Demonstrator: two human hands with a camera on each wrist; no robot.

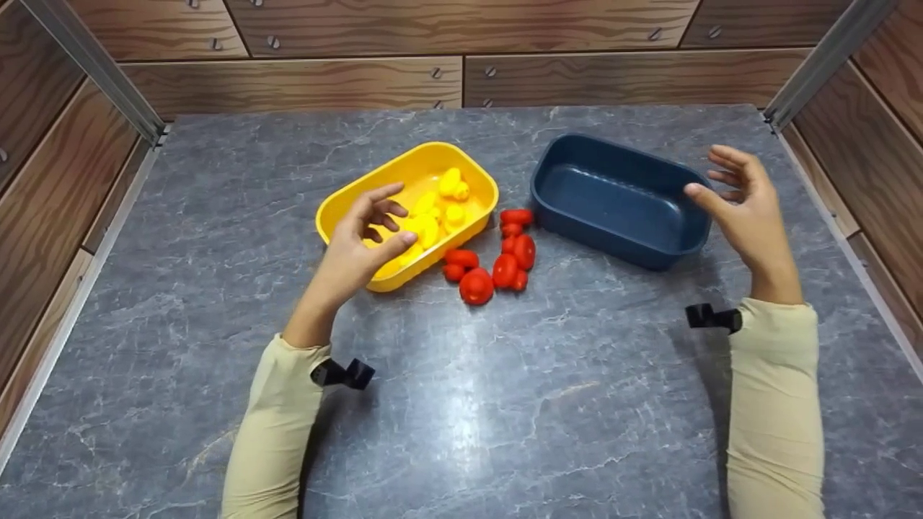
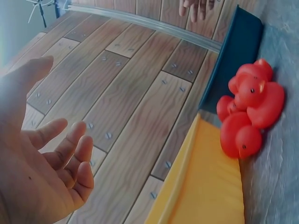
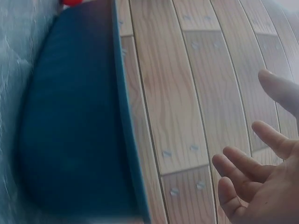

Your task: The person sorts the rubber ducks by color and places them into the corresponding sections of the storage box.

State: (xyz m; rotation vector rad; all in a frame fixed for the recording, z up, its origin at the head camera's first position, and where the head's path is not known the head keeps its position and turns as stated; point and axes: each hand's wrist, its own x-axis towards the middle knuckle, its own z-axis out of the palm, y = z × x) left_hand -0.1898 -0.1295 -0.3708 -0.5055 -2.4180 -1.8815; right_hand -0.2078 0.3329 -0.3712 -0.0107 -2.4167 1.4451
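Note:
My left hand [image 1: 364, 234] hovers over the near left part of a yellow bin [image 1: 335, 205], its fingers loosely bent around nothing. Inside that bin lie several yellow rubber ducks [image 1: 429, 231], some hidden behind the hand. Several red rubber ducks [image 2: 264, 105] form a loose cluster on the table between the two bins. To the right sits a dark blue bin [image 1: 613, 194] with nothing in it. Above its right end is my right hand [image 1: 750, 209], thumb and fingers spread apart and holding nothing; the right wrist view shows this hand [image 3: 266, 177] beside the blue wall.
Both bins stand on a grey marbled tabletop [image 1: 461, 418]. Wood-patterned panels [image 1: 461, 79] close off the back and both sides, with metal rails [image 1: 108, 79] at the corners. A small black mount [image 1: 345, 373] sticks out from each sleeve cuff.

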